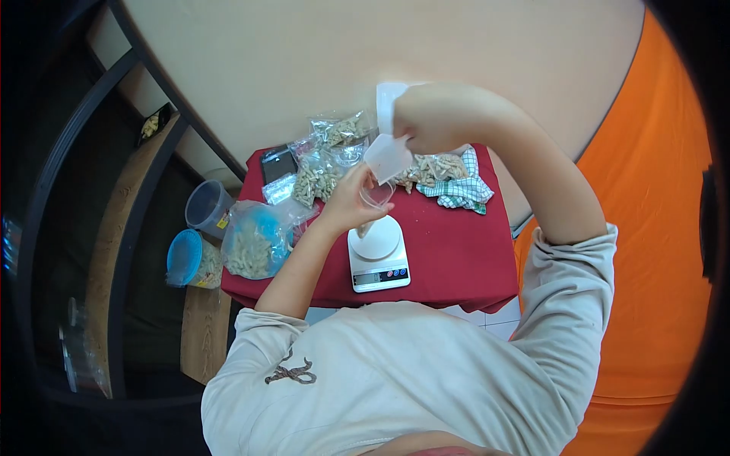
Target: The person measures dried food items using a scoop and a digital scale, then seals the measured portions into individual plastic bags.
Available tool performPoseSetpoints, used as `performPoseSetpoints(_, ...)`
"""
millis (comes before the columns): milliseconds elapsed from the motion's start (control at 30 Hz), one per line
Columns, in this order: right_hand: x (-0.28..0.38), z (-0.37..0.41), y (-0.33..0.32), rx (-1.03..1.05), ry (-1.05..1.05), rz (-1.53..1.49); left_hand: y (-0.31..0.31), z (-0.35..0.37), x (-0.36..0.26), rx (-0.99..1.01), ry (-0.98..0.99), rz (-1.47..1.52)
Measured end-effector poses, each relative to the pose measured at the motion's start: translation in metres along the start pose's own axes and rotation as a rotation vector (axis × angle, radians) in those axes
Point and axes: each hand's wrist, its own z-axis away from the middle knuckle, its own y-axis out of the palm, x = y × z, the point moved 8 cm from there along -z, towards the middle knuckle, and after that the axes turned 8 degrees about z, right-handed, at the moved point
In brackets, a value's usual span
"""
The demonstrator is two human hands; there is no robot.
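Note:
Above the scale, my left hand (352, 202) is closed around a clear plastic bag (376, 196) with its rounded mouth held open. My right hand (424, 121) is raised higher, closed on a translucent white scoop (388, 158) tipped down over that mouth. The scoop's edge overlaps the left fingers in this view. Below them, a white kitchen scale (378, 254) rests on the red tablecloth (456, 262), its round plate partly behind the left hand. Something tan shows just under the left fingers, largely hidden.
Clear bags of pale snack pieces (315, 178) lie at the back left, with a larger bag (255, 247) at the left edge. Loose pieces (439, 169) sit by a checked cloth (465, 190). A clear tub (208, 207) and a blue-lidded tub (186, 258) stand left of the table.

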Motion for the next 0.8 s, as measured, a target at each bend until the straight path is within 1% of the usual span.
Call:
performPoseSetpoints(33,-0.018,0.004,0.016,-0.034,0.063,-0.143,0.012,0.001,0.018,0.124,-0.054,-0.084)
performPoseSetpoints(67,-0.036,0.009,0.035,-0.066,0.124,-0.285,0.015,0.001,0.019,0.126,-0.063,-0.081)
performPoseSetpoints(133,-0.05,0.025,0.059,-0.239,-0.026,-0.524,0.035,0.003,0.007,0.27,0.083,-0.141)
performPoseSetpoints(167,-0.057,0.033,0.07,-0.154,0.048,-0.55,0.05,0.003,0.016,0.352,0.09,-0.138)
performPoseSetpoints(200,-0.059,0.044,0.08,-0.069,0.12,-0.572,0.059,0.001,0.025,0.337,0.079,-0.139)
performPoseSetpoints(267,-0.06,0.066,0.095,-0.237,0.17,-0.83,0.09,0.007,0.033,0.499,0.127,-0.156)
performPoseSetpoints(300,-0.057,0.073,0.104,-0.186,0.203,-0.877,0.096,0.004,0.031,0.49,0.113,-0.159)
performPoseSetpoints(333,-0.055,0.08,0.114,-0.136,0.239,-0.924,0.106,0.004,0.034,0.588,0.039,-0.221)
performPoseSetpoints(367,-0.052,0.085,0.122,-0.135,0.228,-0.93,0.114,0.007,0.039,0.69,-0.036,-0.284)
performPoseSetpoints(400,-0.049,0.091,0.131,-0.164,0.229,-0.972,0.116,0.008,0.04,0.691,-0.048,-0.287)
performPoseSetpoints(467,-0.044,0.1,0.145,-0.184,0.223,-1.033,0.114,0.013,0.04,0.626,-0.019,-0.346)
performPoseSetpoints(500,-0.042,0.104,0.15,-0.198,0.221,-1.059,0.11,0.017,0.038,0.611,-0.027,-0.419)
performPoseSetpoints(533,-0.039,0.108,0.155,-0.213,0.216,-1.083,0.105,0.025,0.039,0.614,-0.044,-0.418)
performPoseSetpoints(567,-0.036,0.112,0.165,-0.242,0.229,-1.111,0.095,0.031,0.036,0.554,-0.004,-0.377)
performPoseSetpoints(633,-0.021,0.108,0.18,-0.241,0.223,-1.17,0.061,0.04,0.02,0.433,0.039,-0.278)
performPoseSetpoints(667,-0.014,0.104,0.187,-0.244,0.235,-1.221,0.042,0.046,0.013,0.429,0.022,-0.285)
performPoseSetpoints(733,0.013,0.083,0.189,-0.194,0.165,-1.255,-0.007,0.055,-0.01,0.313,0.073,-0.224)
performPoseSetpoints(800,0.047,0.051,0.19,-0.181,0.068,-1.316,-0.065,0.071,-0.029,0.096,0.096,-0.189)
